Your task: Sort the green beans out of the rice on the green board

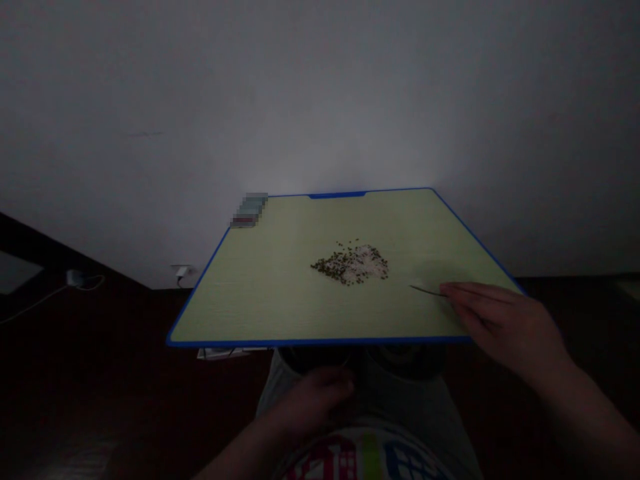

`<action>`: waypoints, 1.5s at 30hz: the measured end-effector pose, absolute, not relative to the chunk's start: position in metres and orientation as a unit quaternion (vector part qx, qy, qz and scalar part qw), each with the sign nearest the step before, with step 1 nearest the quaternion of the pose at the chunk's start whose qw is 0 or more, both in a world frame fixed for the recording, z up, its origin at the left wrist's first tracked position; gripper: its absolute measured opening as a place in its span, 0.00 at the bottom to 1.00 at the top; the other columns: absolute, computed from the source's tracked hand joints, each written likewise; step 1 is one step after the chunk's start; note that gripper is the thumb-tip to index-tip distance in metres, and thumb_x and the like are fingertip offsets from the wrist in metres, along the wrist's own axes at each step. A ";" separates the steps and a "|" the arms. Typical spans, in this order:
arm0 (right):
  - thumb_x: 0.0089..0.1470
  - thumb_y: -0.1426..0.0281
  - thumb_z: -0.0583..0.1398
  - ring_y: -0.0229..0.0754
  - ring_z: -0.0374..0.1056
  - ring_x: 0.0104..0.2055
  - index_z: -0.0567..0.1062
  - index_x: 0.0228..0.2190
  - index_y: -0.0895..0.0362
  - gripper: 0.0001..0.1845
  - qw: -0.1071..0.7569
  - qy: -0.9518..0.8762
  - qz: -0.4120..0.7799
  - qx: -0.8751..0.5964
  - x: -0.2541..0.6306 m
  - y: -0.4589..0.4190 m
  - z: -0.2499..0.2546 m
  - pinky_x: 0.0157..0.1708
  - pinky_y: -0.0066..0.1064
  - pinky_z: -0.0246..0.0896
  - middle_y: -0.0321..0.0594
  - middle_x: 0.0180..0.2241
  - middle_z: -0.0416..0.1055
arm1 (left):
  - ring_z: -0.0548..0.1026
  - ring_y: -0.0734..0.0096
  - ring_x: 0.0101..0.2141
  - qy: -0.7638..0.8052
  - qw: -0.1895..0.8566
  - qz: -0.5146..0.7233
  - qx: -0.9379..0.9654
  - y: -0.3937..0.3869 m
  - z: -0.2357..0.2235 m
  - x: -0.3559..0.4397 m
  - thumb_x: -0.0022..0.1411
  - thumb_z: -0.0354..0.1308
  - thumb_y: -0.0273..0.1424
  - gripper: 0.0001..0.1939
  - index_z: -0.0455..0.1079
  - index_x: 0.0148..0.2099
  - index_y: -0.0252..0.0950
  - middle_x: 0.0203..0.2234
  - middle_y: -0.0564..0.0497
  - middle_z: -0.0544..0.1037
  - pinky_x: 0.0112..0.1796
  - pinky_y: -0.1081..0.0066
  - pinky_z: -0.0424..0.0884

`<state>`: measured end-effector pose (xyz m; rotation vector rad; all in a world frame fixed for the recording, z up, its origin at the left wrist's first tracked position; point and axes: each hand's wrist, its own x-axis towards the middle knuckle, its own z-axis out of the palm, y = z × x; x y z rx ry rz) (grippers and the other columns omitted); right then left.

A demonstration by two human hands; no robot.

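Note:
My right hand [500, 320] is closed in a pinch above the right part of the folding table. From its fingers a thin, dark, pointed tool [427, 291], much like tweezers, reaches left; its tip is apart from the heap. Near the table's middle lies a spread of small dark green beans [327, 267] at the left, mixed with pale rice-like grains [363, 263] at the right. A few beans are scattered behind it. My left hand [325, 390] rests on my lap below the front edge, its fingers curled in dim light, and nothing shows in it.
The pale green tabletop [265, 293] has a blue rim and stands against a grey wall [340, 100]. A blurred-out object [249, 211] sits at its far left corner. Left of the table, a plug with a cord [181, 272] is in the wall, low down.

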<state>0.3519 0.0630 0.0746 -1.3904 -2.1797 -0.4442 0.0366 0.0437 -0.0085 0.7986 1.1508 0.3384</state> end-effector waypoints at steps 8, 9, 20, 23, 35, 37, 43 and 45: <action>0.58 0.72 0.55 0.45 0.75 0.39 0.79 0.40 0.54 0.14 0.271 -0.806 -0.116 -0.514 0.358 0.061 0.079 0.39 0.37 0.73 0.41 0.39 0.79 | 0.75 0.60 0.43 0.531 0.790 0.118 0.281 0.056 -0.040 0.096 0.63 0.56 0.36 0.17 0.67 0.53 0.36 0.49 0.45 0.74 0.41 0.55 0.74; 0.58 0.72 0.54 0.45 0.75 0.39 0.79 0.40 0.54 0.14 0.268 -0.807 -0.120 -0.513 0.358 0.061 0.079 0.39 0.37 0.73 0.42 0.39 0.79 | 0.75 0.60 0.43 0.531 0.793 0.121 0.274 0.054 -0.039 0.099 0.63 0.56 0.36 0.18 0.67 0.53 0.36 0.48 0.45 0.74 0.41 0.55 0.74; 0.55 0.77 0.55 0.46 0.72 0.37 0.77 0.43 0.60 0.16 0.185 -0.869 -0.154 -0.432 0.325 0.077 0.072 0.39 0.39 0.70 0.46 0.39 0.78 | 0.76 0.61 0.41 0.540 0.794 0.131 0.248 0.052 -0.040 0.117 0.63 0.55 0.38 0.18 0.67 0.52 0.36 0.47 0.45 0.75 0.40 0.56 0.75; 0.54 0.77 0.56 0.46 0.71 0.37 0.78 0.42 0.59 0.15 0.171 -0.872 -0.146 -0.434 0.322 0.081 0.069 0.38 0.38 0.70 0.44 0.38 0.78 | 0.75 0.61 0.42 0.543 0.790 0.130 0.253 0.055 -0.041 0.120 0.63 0.56 0.37 0.18 0.67 0.53 0.36 0.48 0.45 0.74 0.41 0.55 0.75; 0.52 0.81 0.59 0.44 0.70 0.39 0.76 0.45 0.60 0.18 0.141 -0.887 -0.117 -0.424 0.305 0.093 0.065 0.40 0.36 0.68 0.44 0.41 0.78 | 0.75 0.60 0.44 0.437 0.825 0.179 0.309 0.050 -0.014 0.108 0.62 0.57 0.35 0.17 0.68 0.52 0.36 0.49 0.45 0.75 0.43 0.54 0.74; 0.52 0.81 0.59 0.44 0.70 0.39 0.76 0.44 0.61 0.17 0.127 -0.882 -0.121 -0.437 0.303 0.094 0.064 0.40 0.36 0.68 0.44 0.41 0.78 | 0.77 0.60 0.42 0.432 0.832 0.183 0.296 0.048 -0.002 0.099 0.60 0.58 0.30 0.15 0.71 0.49 0.33 0.45 0.42 0.78 0.45 0.56 0.72; 0.52 0.80 0.57 0.44 0.70 0.39 0.77 0.44 0.60 0.17 0.122 -0.866 -0.118 -0.470 0.310 0.096 0.062 0.40 0.36 0.68 0.44 0.41 0.78 | 0.80 0.57 0.39 0.424 0.845 0.201 0.258 0.043 0.022 0.069 0.59 0.59 0.34 0.15 0.73 0.48 0.34 0.41 0.40 0.82 0.45 0.59 0.70; 0.52 0.80 0.57 0.44 0.71 0.39 0.77 0.44 0.59 0.18 0.123 -0.863 -0.120 -0.474 0.316 0.098 0.063 0.40 0.36 0.68 0.44 0.41 0.78 | 0.81 0.58 0.35 0.458 0.841 0.201 0.206 0.040 0.022 0.060 0.57 0.60 0.35 0.15 0.73 0.46 0.37 0.38 0.42 0.84 0.42 0.58 0.72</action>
